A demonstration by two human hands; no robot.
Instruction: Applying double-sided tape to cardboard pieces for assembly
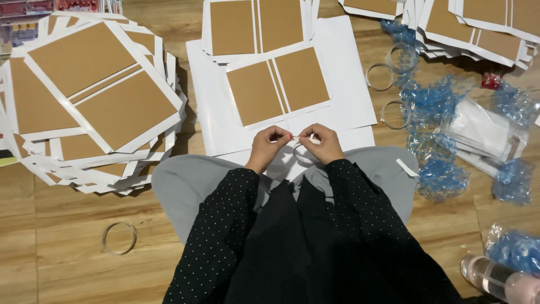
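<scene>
Lower foreground: clear empty tape ring (119,237) on the wooden plank floor (67,259); stack of clear tape rolls (495,278) at lower right.

Centre, over the lap: left hand (268,146) and right hand (320,143), fingertips of both pinched shut on a small roll of clear adhesive tape (304,153) and its pulled strip.

Just beyond: brown cardboard panel pair on white backing sheet (278,85), lying on large white sheets (349,95).

Left: fanned pile of like brown-and-white boards (90,95).

Right: crumpled blue plastic wrapping (433,107) and 3 empty clear rings (392,76).

floor (67,270): wood, smooth, faint sheen
cards (278,84): matt brown board, white paper
wrap (436,169): glossy blue plastic
tape roll (119,237): clear plastic
</scene>
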